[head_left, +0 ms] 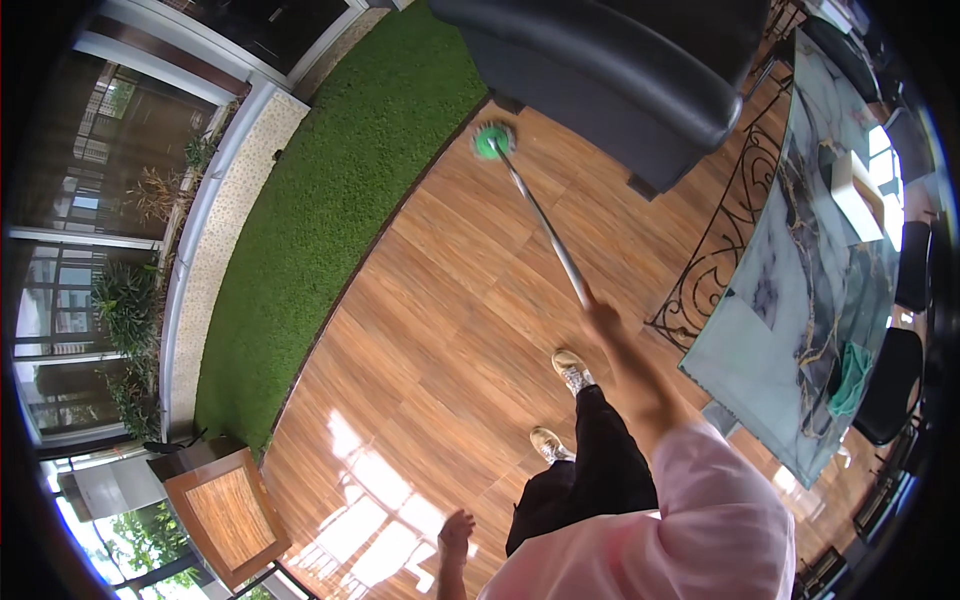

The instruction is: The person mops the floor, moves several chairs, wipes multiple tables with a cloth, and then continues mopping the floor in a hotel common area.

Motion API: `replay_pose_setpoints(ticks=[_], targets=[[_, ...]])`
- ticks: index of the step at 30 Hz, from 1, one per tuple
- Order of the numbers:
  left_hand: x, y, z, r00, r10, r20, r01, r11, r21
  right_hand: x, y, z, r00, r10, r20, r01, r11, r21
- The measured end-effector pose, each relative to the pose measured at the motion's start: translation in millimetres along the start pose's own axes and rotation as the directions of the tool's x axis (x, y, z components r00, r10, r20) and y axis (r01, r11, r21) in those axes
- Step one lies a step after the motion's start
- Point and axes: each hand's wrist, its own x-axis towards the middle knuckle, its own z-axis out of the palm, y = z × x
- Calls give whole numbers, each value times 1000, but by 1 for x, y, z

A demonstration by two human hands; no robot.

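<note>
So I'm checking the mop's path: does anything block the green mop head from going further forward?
Yes. The round green mop head sits on the wooden plank floor right at the dark grey sofa, with the green turf strip alongside.

- The mop head (492,141) is bright green; its pole (545,222) is silvery grey.
- The floor (440,330) under the mop head is warm brown wood-grain planks.
- Left of the mop head, the turf strip (330,190) is plain grass green, edged by a speckled beige kerb (215,230).
- Right of the mop head, the sofa (620,70) is dark grey.
- Further right, the table (790,300) is pale marble with dark and gold veins over black scrolled ironwork (715,250).
- The sleeve (720,500) is pale pink, the trousers (590,470) black.
</note>
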Motion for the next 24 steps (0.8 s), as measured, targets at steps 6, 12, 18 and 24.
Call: replay_pose_setpoints(ticks=[6, 12, 18, 24], targets=[[-17, -106, -16, 817, -576, 21, 576, 815, -69, -397, 326, 56, 989, 129, 70, -131, 991, 21], [-39, -83, -19, 837, -547, -1, 546, 836, -62, -441, 296, 34, 979, 174, 107, -153, 972, -178], [8, 45, 40, 972, -217, -87, 219, 976, 6, -57, 82, 46, 997, 23, -78, -13, 992, 124], [-13, 65, 29, 997, 29, 69, -42, 978, 206, 7, 48, 22, 992, 116, -52, -115, 993, 22]])
